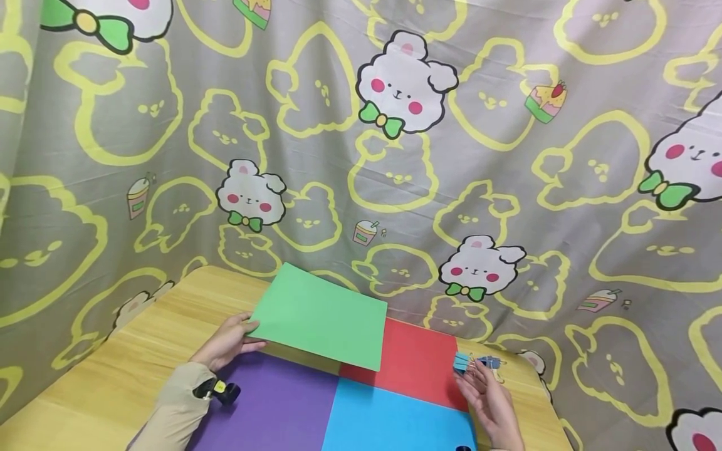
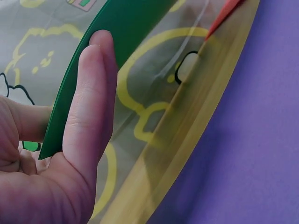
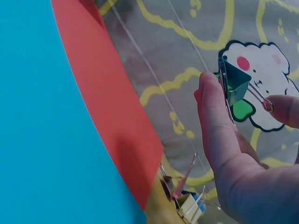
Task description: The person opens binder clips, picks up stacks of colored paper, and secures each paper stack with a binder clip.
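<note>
My left hand [image 1: 228,341] pinches the left edge of a green sheet [image 1: 321,316], thumb on one face and fingers on the other. The sheet hangs tilted over the table, its shadow falling below. In my right hand [image 1: 487,398] is a teal binder clip [image 1: 462,362], held by its wire handles between thumb and fingers; the right wrist view shows the clip [image 3: 237,81] up close. Under the hands lie a purple sheet [image 1: 265,401], a blue sheet [image 1: 395,419] and a red sheet [image 1: 420,363], edge to edge.
Several more binder clips [image 3: 189,205] lie on the wooden table [image 1: 141,351] by the red sheet's right edge, behind my right hand. A patterned curtain [image 1: 316,156] hangs along the table's back and sides. A black wrist camera [image 1: 225,393] sits at the left sleeve.
</note>
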A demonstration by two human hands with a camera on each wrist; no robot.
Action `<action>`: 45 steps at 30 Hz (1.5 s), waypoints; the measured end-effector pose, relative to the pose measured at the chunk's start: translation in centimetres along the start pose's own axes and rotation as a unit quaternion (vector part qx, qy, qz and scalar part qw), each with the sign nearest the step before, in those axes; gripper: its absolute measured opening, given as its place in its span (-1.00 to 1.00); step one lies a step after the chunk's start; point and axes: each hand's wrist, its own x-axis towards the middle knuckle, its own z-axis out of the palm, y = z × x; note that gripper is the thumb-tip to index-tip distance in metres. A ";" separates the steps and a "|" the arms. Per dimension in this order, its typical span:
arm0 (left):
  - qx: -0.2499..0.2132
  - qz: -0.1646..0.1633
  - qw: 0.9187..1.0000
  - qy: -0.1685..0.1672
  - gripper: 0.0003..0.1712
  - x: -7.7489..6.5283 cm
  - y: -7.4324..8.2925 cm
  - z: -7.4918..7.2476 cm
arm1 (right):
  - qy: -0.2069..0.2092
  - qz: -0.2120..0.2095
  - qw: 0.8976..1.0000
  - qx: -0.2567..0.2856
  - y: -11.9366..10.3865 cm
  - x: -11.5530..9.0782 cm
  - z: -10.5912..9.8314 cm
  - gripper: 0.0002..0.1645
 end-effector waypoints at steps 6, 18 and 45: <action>0.002 0.002 1.000 -0.012 -0.35 0.1 0.2 0.9 | 0.010 -0.008 0.999 -0.030 0.5 0.2 1.0 -0.59; 0.021 0.004 0.999 -0.042 -0.38 0.3 0.0 1.9 | 0.020 -0.010 0.998 -0.060 1.4 0.6 2.5 -0.48; 0.002 0.012 0.998 -0.063 -0.34 0.4 -0.2 3.1 | 0.000 -0.019 0.998 -0.063 2.3 0.9 3.7 -0.11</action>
